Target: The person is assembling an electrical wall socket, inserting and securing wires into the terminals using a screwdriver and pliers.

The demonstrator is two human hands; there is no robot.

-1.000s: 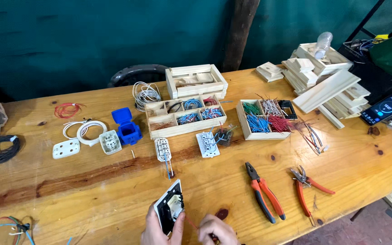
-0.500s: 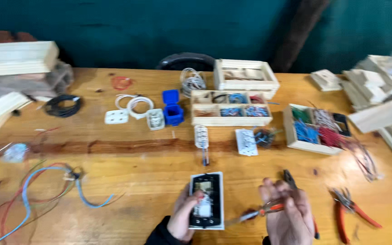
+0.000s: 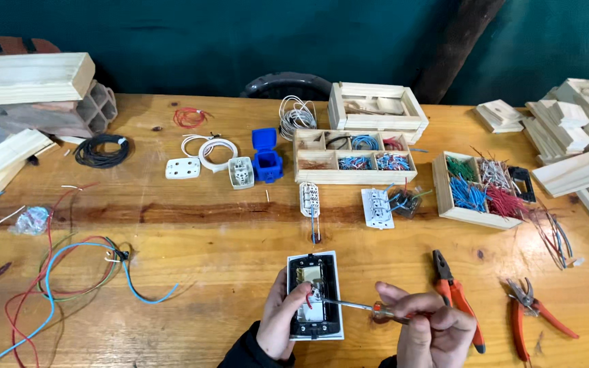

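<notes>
A black switch module with a white frame (image 3: 316,294) lies face down on the wooden table (image 3: 226,225) near its front edge. My left hand (image 3: 279,320) holds its left side, thumb on the back next to a short red wire. My right hand (image 3: 432,332) grips a small screwdriver (image 3: 363,308) with an orange handle. Its metal tip points left into the middle of the module.
Orange-handled pliers (image 3: 455,293) and wire strippers (image 3: 536,315) lie to the right. Wooden trays of coloured wire pieces (image 3: 354,158) (image 3: 482,191), white sockets (image 3: 378,208), a blue box (image 3: 266,157), wire coils (image 3: 102,150), loose wires (image 3: 69,272) and wood blocks (image 3: 28,78) sit beyond.
The view swung left and steadied. The module came down flat onto the table. My right hand brought the screwdriver up and set its tip into the module's back.
</notes>
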